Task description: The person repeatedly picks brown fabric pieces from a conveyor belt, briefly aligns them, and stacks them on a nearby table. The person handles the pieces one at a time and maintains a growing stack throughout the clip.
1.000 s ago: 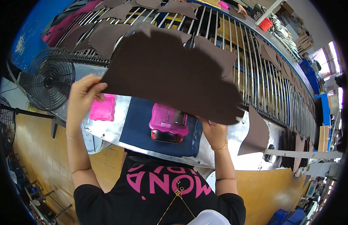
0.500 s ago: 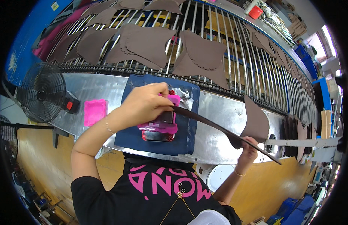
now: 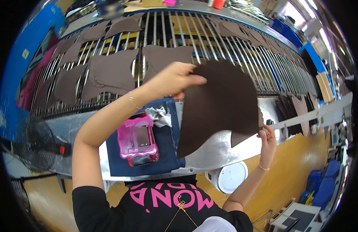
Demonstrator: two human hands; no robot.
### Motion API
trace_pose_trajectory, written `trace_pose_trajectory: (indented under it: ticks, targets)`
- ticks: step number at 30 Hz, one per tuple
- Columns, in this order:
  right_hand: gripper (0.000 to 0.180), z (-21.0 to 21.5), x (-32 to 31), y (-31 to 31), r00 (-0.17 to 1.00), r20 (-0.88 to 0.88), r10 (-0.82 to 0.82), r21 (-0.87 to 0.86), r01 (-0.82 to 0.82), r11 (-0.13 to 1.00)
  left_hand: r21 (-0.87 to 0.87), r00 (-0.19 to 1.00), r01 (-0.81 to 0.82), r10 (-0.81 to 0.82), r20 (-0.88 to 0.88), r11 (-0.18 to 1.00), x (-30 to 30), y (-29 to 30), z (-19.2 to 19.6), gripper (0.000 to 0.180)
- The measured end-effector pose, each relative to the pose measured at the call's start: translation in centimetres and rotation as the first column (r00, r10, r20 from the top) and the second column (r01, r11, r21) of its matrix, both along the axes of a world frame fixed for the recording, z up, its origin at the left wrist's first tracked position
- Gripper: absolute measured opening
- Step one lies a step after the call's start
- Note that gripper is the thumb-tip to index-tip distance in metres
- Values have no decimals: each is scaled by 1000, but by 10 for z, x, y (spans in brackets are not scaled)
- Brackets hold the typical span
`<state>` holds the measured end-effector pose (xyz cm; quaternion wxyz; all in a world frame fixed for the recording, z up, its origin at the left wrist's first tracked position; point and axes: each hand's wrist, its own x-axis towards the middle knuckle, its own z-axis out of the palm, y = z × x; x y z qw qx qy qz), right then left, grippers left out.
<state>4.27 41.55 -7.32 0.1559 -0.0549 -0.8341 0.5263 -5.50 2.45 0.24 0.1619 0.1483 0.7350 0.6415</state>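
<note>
A dark brown leather-like panel with a curved, partly scalloped outline is raised over the metal table, its broad face in view. My left hand pinches its upper left edge, thumb in front. At the lower right edge, my right hand has its fingertips closed on brown material; whether they also touch the piece beneath is hidden. That second brown piece shows only a corner and a bit of scalloped edge. Left of the panel, a pink frame-like tray sits over a red-and-black container on a dark blue mat.
Beyond the table, several brown pieces lie on a rack of metal bars. A fan stands at the left. A white lidded bucket is below the front edge; dark pieces hang at the right beside a pale bar.
The panel has turned from edge-on to face-on. My left hand has lifted it up and to the right, off the pink tray. The view has shifted too.
</note>
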Motion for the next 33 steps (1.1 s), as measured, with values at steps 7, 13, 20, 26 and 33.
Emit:
trace_pose_trajectory:
  ticks: [7, 13, 20, 26, 33]
  targets:
    - [80, -107, -12, 33, 715, 270, -645, 633, 373, 678, 378, 873, -382, 195, 446, 843, -60, -70, -101, 46]
    - [77, -100, -30, 2, 624, 326, -710, 698, 347, 626, 473, 818, -467, 160, 553, 747, -103, -83, -171, 52]
    - [61, -95, -39, -8, 458, 501, -734, 618, 405, 674, 446, 828, -439, 157, 539, 780, -134, -88, -221, 57]
    - [52, -113, -30, 4, 586, 392, -709, 550, 468, 692, 342, 738, -549, 249, 628, 763, -126, -87, -200, 61]
    - [32, -114, -22, 26, 816, 196, -543, 478, 404, 780, -211, 845, -340, 397, 359, 916, -76, -140, -149, 79]
